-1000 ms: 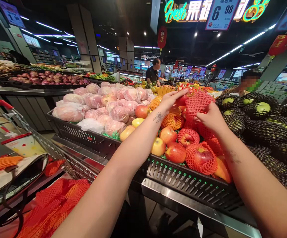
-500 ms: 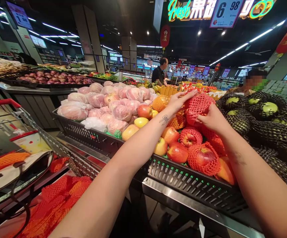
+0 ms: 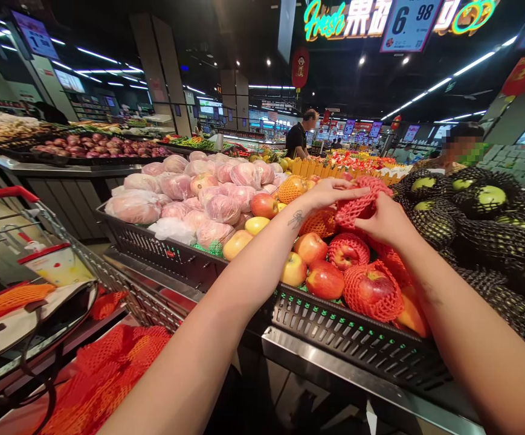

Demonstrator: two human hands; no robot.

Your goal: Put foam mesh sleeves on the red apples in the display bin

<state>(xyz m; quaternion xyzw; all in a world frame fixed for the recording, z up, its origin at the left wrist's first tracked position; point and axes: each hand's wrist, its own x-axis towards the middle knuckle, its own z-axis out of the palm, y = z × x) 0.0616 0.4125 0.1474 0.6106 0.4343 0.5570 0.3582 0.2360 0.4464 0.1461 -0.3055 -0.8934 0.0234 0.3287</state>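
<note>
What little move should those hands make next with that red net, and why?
Perhaps a gentle tug on the red net with the right hand while the left hand steadies it: the right hand grips it, and the left fingertips reach its upper edge. Gentle, because whether an apple sits inside is hidden, and bare apples lie close by.

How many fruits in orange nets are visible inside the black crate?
2. One orange-netted fruit lies left of the left hand; the second netted fruit shows just below that hand in the picture. More may be hidden.
</note>
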